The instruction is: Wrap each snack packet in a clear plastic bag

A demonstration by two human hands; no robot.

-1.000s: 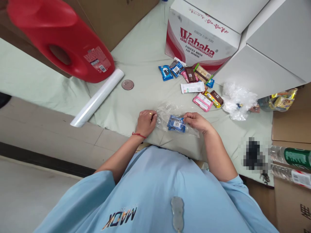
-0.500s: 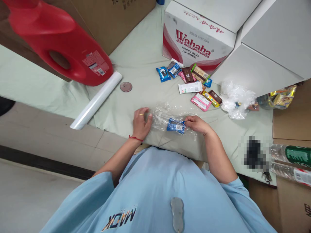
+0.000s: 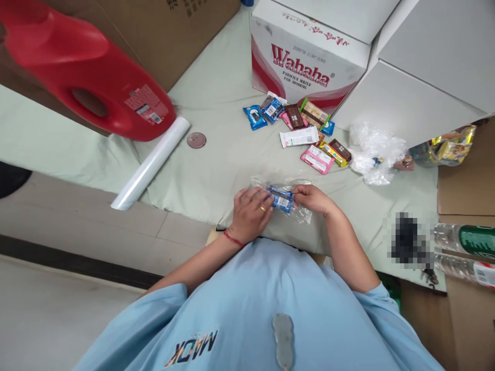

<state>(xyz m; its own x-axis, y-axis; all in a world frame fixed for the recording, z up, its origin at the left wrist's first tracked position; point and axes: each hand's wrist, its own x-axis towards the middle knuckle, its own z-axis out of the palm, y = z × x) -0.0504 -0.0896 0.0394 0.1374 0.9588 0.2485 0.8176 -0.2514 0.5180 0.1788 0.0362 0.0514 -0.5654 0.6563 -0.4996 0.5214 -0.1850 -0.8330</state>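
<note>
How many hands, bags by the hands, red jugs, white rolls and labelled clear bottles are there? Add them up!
Hands: 2 (left hand, right hand)
Bag by the hands: 1
Red jug: 1
White roll: 1
Labelled clear bottles: 2
Total: 7

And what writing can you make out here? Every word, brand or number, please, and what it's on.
"Wahaha®": white-and-red carton.
"PURIFIED WATER FOR DRINKING": same carton, below.
Blue shirt: inverted letters, possibly "MADX"; unsure.
Too small, blurred or slanted: carton's number and red script, red jug's label, blue packet, loose snacks, bottle labels.
Brown box: dark characters, partly cut off.
</note>
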